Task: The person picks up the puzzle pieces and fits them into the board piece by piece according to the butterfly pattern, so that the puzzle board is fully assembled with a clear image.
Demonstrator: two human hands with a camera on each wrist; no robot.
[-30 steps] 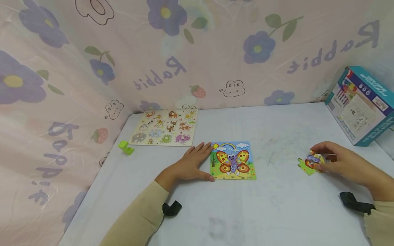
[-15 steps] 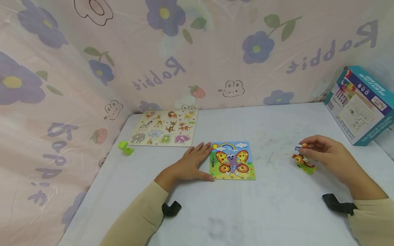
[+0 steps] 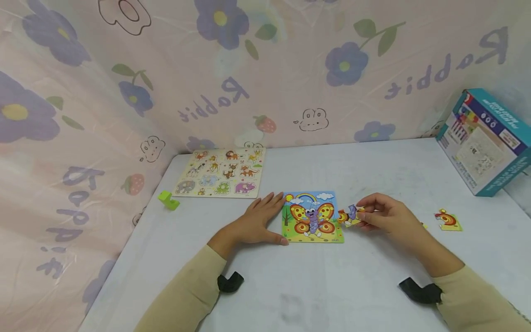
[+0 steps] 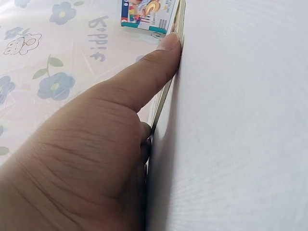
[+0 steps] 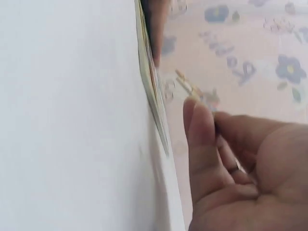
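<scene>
Cardboard puzzle piece [image 3: 349, 216], orange and purple, is pinched in the right hand [image 3: 383, 216] just above the counter [image 3: 373, 286], touching or nearly touching the right edge of the butterfly puzzle board [image 3: 313, 216]. The left hand [image 3: 259, 223] lies flat with fingers straight, pressing the board's left edge. To seat the piece well, I would keep that flat hand steadying the board, turn the piece until its wing pattern lines up, then lower it level. Another loose piece [image 3: 448, 220] lies further right; an animal peg puzzle [image 3: 221, 177] sits behind.
</scene>
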